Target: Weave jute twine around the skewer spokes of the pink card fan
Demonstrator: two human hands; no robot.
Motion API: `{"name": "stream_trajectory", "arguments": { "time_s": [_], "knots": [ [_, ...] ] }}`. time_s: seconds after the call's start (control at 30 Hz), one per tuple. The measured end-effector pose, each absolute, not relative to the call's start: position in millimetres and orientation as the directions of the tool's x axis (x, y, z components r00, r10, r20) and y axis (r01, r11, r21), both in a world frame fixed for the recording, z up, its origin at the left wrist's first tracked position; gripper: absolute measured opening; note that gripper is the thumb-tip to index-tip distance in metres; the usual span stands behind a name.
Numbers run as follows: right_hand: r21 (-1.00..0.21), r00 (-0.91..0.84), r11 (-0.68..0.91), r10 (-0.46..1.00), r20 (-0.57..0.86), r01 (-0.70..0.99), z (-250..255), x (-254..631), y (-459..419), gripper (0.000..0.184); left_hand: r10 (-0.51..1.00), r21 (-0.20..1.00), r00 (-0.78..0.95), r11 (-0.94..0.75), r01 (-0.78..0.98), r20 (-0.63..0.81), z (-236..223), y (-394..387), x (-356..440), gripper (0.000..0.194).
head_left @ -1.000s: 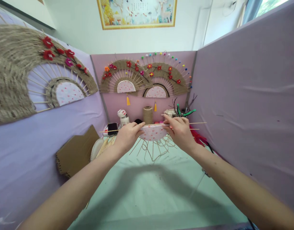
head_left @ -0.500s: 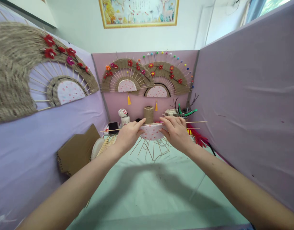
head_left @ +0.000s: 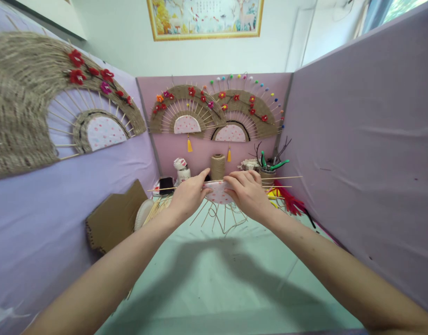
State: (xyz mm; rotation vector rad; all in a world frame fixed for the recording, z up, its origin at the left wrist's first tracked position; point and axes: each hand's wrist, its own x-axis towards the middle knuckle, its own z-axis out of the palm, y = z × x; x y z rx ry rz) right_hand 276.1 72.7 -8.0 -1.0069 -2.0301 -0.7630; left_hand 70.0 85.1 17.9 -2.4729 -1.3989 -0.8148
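Between my hands is a white half-round paper piece (head_left: pixel 217 193) with pink dots, its straight edge upward. Thin bamboo sticks (head_left: pixel 282 177) jut out from it to both sides and fan downward below it. My left hand (head_left: pixel 190 193) pinches its left end, thumb in front and fingers along the top edge. Further right, my right hand (head_left: pixel 247 191) grips the top edge the same way, its fingers covering the right part. A loose length of twine (head_left: pixel 231 228) dangles under the piece among the sticks.
Behind my hands stand a twine spool (head_left: pixel 217 166), a white jar (head_left: pixel 182 171) and a pot holding green-handled pliers (head_left: pixel 275 164). Red strips (head_left: pixel 289 199) lie at right. Brown cardboard (head_left: pixel 116 216) leans at left, near a bundle of sticks (head_left: pixel 156 211). Twine fans (head_left: pixel 186 100) hang on the partitions.
My right hand has slid leftward along the top edge, closer to my left hand. My left hand keeps its hold. The view has shifted slightly.
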Motion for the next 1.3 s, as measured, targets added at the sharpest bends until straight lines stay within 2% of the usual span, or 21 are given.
{"name": "stream_trajectory", "arguments": {
  "time_s": [0.1,0.3,0.5,0.77,0.93,1.13,1.3],
  "knots": [
    [0.179,-0.415,0.517,0.388,0.823,0.837,-7.1,271.6,72.2,0.031,0.727,0.120,0.409,-0.555,0.823,0.551,18.4,85.2,70.0,0.057],
    [0.205,-0.466,0.532,0.419,0.779,0.822,-8.7,264.8,70.9,0.022,0.741,0.136,0.401,-0.546,0.826,0.539,21.0,82.5,70.3,0.057],
    [0.162,-0.415,0.529,0.404,0.815,0.833,-6.9,261.7,70.8,0.036,0.756,0.162,0.380,-0.532,0.831,0.532,22.3,80.9,70.7,0.060],
    [0.181,-0.467,0.547,0.444,0.765,0.817,-9.2,252.7,74.6,0.026,0.758,0.173,0.375,-0.532,0.829,0.534,20.7,81.6,69.7,0.063],
    [0.141,-0.440,0.557,0.451,0.776,0.819,-4.9,247.0,73.4,0.035,0.756,0.172,0.372,-0.531,0.830,0.539,21.7,81.3,69.5,0.060],
    [0.176,-0.479,0.574,0.432,0.764,0.799,-6.4,242.0,73.7,0.020,0.777,0.172,0.353,-0.502,0.848,0.522,23.3,78.2,71.1,0.061],
    [0.165,-0.458,0.572,0.416,0.786,0.804,-4.7,238.3,74.2,0.030,0.773,0.191,0.346,-0.508,0.840,0.533,21.7,79.3,70.0,0.062]
  ]
}}
